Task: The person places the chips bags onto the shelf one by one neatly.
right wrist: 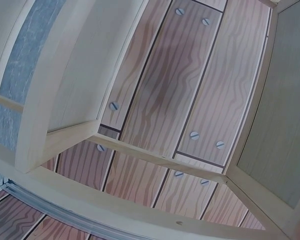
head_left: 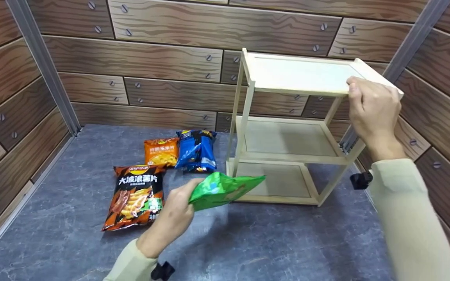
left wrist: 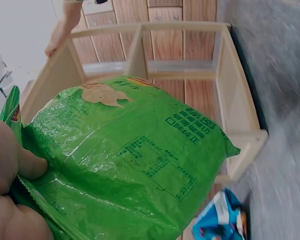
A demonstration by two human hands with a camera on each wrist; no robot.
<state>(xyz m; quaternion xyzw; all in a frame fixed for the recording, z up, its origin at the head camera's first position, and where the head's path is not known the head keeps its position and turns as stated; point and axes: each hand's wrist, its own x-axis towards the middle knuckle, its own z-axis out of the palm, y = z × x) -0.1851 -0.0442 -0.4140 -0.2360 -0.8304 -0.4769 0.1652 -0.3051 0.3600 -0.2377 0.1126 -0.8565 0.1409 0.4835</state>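
My left hand (head_left: 175, 212) pinches a green chip bag (head_left: 223, 191) by one end, holding it in the air in front of the lower part of a wooden three-tier shelf (head_left: 295, 159). In the left wrist view, the printed side of the bag (left wrist: 140, 155) fills the middle, and the thumb and fingers (left wrist: 12, 185) squeeze its crimped edge. At the shelf's top right, my right hand (head_left: 377, 107) grips the front edge of the top board, thumb above it and fingertips hidden. The right wrist view shows the shelf frame (right wrist: 62, 95) but no hand.
Left of the shelf lie a black-and-orange chip bag (head_left: 135, 199), a smaller orange bag (head_left: 161, 152) and blue packaging (head_left: 197, 150). They rest on a grey marbled surface (head_left: 65, 234). Wood-patterned walls (head_left: 162, 58) enclose the back and both sides.
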